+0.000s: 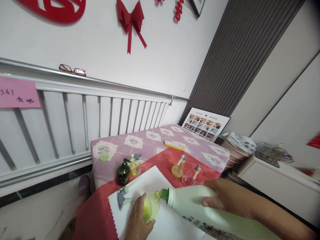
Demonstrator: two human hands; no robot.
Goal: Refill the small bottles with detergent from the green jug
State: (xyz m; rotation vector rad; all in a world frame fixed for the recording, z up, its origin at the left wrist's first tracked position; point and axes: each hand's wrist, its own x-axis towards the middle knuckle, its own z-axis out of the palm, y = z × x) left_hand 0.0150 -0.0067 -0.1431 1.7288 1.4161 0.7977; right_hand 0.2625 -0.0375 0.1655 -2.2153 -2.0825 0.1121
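Left hand (138, 216): grip wrapped round bottle (151, 207). Right hand (221, 196): grip clasping jug (187, 198), tipped, spout (164, 194) at bottle's mouth. Spray head (121, 199) on white mat (151, 176), left of bottle.

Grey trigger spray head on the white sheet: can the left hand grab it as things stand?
Probably not while full: the trigger spray head lies close by, but the left hand is wrapped around the yellow-green bottle.

Spray head (121, 199) on mat (156, 176), left of front bottle (152, 207); jug (188, 200) right; radiator (106, 113) behind table (145, 151).
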